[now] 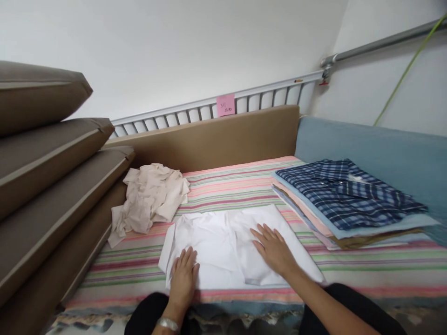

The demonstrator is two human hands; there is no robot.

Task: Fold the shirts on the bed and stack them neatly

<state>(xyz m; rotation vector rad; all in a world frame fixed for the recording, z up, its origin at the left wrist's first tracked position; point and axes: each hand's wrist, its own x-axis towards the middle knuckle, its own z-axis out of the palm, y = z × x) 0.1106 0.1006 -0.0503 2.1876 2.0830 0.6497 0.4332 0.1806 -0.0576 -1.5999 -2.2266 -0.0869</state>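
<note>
As the left hand and right hand lie flat, released and grasping nothing, they probably keep the white cloth smooth against the striped sheet.

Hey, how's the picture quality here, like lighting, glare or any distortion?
In the head view, light looks soft and fairly even, with creases visible on the white cloth and no harsh glare; in the head view, the cushions look stretched toward the left edge; also in the head view, the pink note has writing too small to read reliably.
</note>
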